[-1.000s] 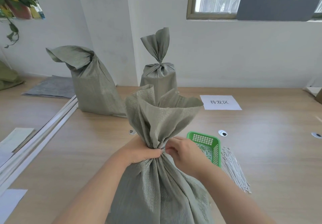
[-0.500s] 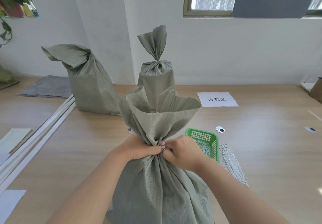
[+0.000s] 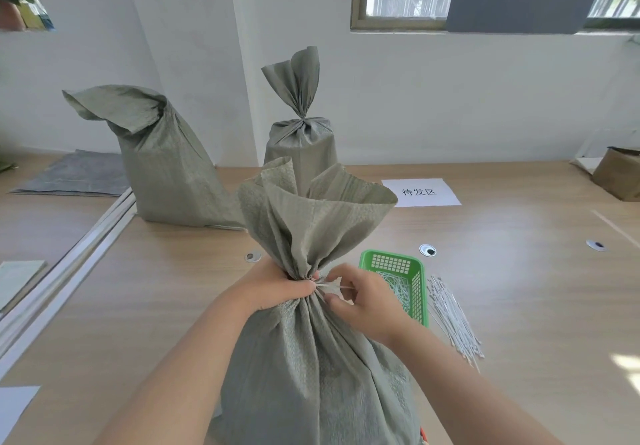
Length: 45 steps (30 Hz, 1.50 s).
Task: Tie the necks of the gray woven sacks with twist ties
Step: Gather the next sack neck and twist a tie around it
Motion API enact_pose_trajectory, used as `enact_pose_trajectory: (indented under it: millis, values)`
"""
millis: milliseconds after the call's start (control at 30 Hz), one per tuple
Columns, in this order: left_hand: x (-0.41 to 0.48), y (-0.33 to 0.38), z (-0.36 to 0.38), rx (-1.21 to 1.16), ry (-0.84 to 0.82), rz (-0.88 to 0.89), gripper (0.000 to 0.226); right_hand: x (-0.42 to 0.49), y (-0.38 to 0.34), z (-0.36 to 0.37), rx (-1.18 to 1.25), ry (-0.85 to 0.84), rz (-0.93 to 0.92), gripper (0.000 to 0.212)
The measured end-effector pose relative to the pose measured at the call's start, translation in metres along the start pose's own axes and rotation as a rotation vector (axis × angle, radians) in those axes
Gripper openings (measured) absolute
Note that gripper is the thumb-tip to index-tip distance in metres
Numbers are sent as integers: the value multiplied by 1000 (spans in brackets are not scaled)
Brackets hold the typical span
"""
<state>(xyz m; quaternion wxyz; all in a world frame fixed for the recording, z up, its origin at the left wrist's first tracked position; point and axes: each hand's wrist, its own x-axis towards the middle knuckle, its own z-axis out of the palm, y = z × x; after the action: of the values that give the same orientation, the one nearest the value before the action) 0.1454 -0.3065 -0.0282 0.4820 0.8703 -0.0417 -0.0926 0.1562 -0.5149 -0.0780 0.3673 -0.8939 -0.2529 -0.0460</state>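
Observation:
A full gray woven sack (image 3: 311, 368) stands right in front of me, its mouth flaring above a gathered neck. My left hand (image 3: 273, 285) is clenched around that neck from the left. My right hand (image 3: 363, 299) pinches the ends of a white twist tie (image 3: 329, 286) that wraps the neck. Behind stands a second sack (image 3: 301, 139) with its neck cinched, and to the left a third sack (image 3: 162, 164) with its top flopped over loose. A green basket (image 3: 398, 271) holds more ties, and a loose bundle of white ties (image 3: 453, 316) lies to its right.
A white paper label (image 3: 420, 192) lies on the wooden table (image 3: 519, 288) behind the basket. Round cable grommets (image 3: 427, 250) are set in the tabletop. A brown paper bag (image 3: 620, 177) sits at the far right, a gray mat (image 3: 76, 174) at the far left.
My right hand has drawn slightly away from the neck, and the white tie ends now show between its fingers. My left hand keeps its grip on the neck.

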Motion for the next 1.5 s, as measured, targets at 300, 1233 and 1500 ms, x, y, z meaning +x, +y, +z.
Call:
enact_pose_trajectory:
  millis: [300, 1233, 1500]
  values:
    - [4, -4, -3, 20, -29, 55, 13, -48, 44, -5, 46, 91, 344, 34]
    - [11, -19, 2, -68, 41, 90, 24, -200, 122, 83, -12, -236, 1136, 36]
    - [8, -21, -4, -51, 66, 84, 27, -196, 127, 82, -141, -282, 1158, 30]
